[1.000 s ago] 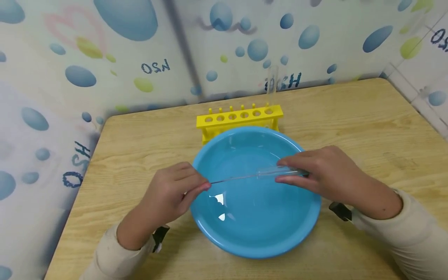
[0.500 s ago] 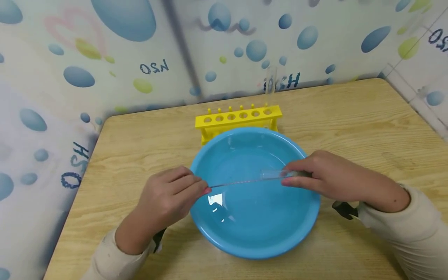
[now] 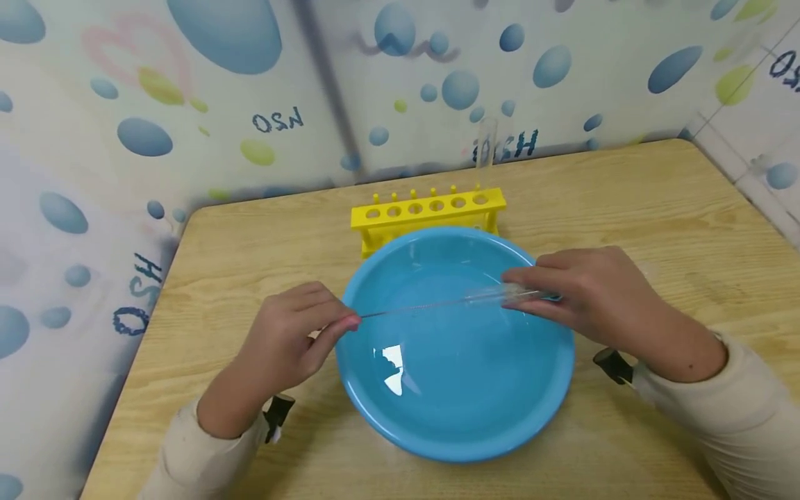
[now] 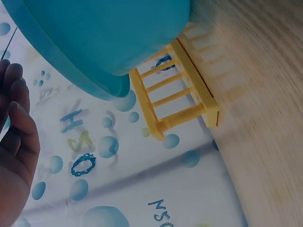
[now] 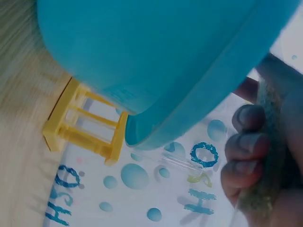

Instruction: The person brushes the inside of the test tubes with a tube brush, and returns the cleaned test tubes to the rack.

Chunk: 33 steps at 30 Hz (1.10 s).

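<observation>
On the wood-grained table [image 3: 262,243] sits a blue basin [image 3: 453,403]. By its nine o'clock rim the left hand [image 3: 294,333] pinches a thin wire [image 3: 412,307] between fingers; toward two o'clock the right hand [image 3: 590,298] grips a clear tube [image 3: 487,296], fingers curled. At twelve stands a yellow rack [image 3: 426,207], then a bubble-patterned wall [image 3: 206,139] with blue lettering [image 3: 278,120].
</observation>
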Available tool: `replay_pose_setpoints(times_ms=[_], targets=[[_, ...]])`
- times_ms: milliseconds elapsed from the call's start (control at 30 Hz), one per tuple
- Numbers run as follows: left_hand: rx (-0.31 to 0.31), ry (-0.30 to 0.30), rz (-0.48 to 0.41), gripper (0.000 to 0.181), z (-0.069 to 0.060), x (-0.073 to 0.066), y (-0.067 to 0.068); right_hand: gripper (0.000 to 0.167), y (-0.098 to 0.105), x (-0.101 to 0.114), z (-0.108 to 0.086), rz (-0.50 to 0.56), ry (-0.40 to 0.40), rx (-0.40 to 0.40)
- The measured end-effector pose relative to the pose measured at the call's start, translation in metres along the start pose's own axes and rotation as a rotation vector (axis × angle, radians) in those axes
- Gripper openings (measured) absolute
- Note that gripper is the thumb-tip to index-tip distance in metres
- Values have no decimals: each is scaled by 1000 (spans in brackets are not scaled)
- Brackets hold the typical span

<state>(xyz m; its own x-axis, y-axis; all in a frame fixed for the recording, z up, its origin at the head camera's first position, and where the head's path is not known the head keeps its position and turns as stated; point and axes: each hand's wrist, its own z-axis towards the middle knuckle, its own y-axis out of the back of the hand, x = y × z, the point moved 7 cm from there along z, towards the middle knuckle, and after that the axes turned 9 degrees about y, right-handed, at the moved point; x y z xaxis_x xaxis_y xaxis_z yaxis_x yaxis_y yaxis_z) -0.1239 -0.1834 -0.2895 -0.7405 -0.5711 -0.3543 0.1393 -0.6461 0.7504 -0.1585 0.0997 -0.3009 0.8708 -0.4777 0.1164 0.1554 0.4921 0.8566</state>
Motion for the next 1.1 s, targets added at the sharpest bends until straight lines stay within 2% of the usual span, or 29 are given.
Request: replay_pose_setpoints(times_ms=[100, 267, 400, 500, 600, 733, 800, 900, 1100], targets=[[1, -8, 40, 41, -1, -1, 1, 35, -5, -5, -2, 133, -63, 76], [0, -66, 160, 41, -1, -9, 2, 29, -19, -13, -7, 404, -213, 292], [-9, -83, 195, 39, -1, -12, 5, 27, -25, -17, -10, 565, -261, 397], [3, -69, 191, 41, -1, -10, 5, 24, -26, -19, -10, 540, -260, 384], [12, -30, 144, 42, -1, -5, 6, 23, -18, -20, -6, 368, -188, 266], [22, 57, 24, 41, 0, 7, 7, 32, -4, -18, -3, 94, -70, 88], [25, 91, -11, 40, 0, 12, 8, 36, -2, -17, -2, 53, -54, 57], [16, 91, 3, 40, 0, 13, 10, 35, -5, -18, -4, 113, -91, 104], [-39, -12, 142, 42, 2, 5, 15, 24, -17, -24, -10, 319, -235, 315]])
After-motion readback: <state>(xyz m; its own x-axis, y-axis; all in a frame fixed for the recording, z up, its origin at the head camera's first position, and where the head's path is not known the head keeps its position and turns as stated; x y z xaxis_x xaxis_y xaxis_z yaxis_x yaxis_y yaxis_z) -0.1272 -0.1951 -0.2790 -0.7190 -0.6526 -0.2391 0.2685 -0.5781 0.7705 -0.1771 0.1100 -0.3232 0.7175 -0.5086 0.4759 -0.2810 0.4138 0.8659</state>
